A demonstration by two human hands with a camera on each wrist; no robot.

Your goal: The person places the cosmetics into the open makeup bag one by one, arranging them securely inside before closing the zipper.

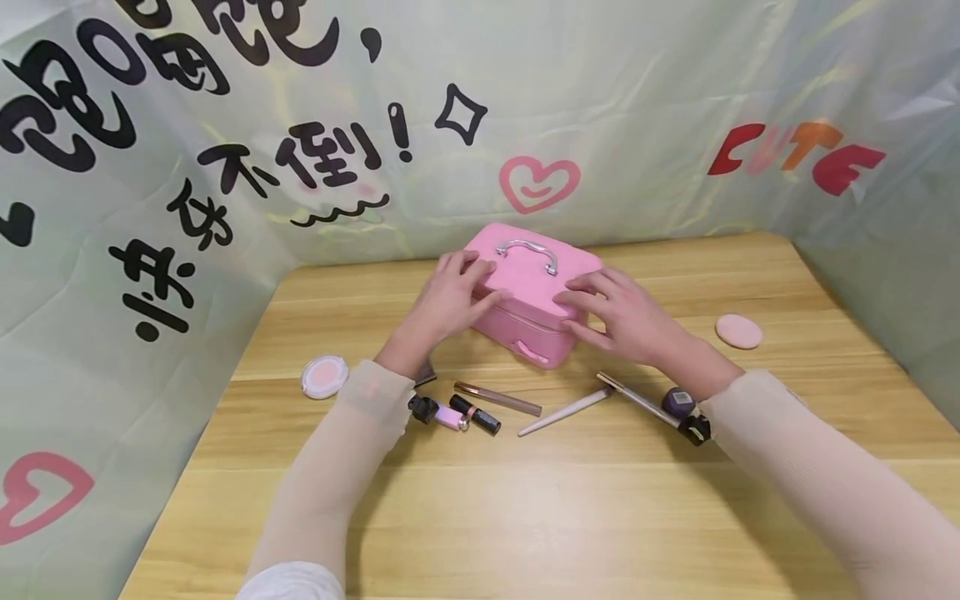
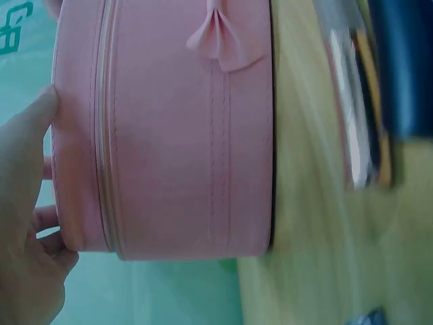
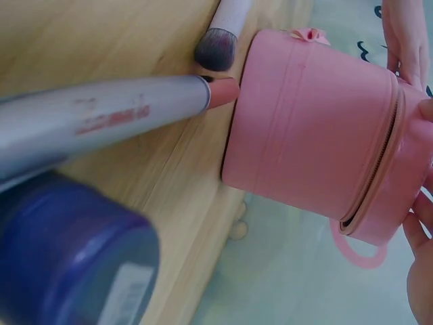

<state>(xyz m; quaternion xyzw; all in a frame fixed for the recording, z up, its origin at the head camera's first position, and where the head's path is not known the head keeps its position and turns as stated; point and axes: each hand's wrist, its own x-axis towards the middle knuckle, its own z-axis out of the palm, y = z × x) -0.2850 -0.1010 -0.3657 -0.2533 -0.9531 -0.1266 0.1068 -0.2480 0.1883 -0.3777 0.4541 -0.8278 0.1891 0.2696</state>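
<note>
A pink cosmetic case [image 1: 525, 312] with a silver handle [image 1: 528, 246] stands at the back of the table, its lid down. My left hand [image 1: 448, 296] rests on the left of the lid, fingers spread on top and thumb along the front edge. On the opposite side my right hand [image 1: 626, 317] touches the lid's right edge with bent, spread fingers. The zipper [image 2: 105, 135] runs round the case below the lid, and its teeth show in the right wrist view. A pink bow [image 2: 226, 40] hangs on the front.
In front of the case lie a brown pencil-like stick [image 1: 498, 398], a black lipstick [image 1: 476, 414], a lilac tube [image 1: 450, 417], a makeup brush [image 1: 566, 410], a silver stick [image 1: 641, 397] and a dark blue jar [image 1: 678, 402]. A round compact [image 1: 325, 377] lies left, a pink puff [image 1: 738, 331] right.
</note>
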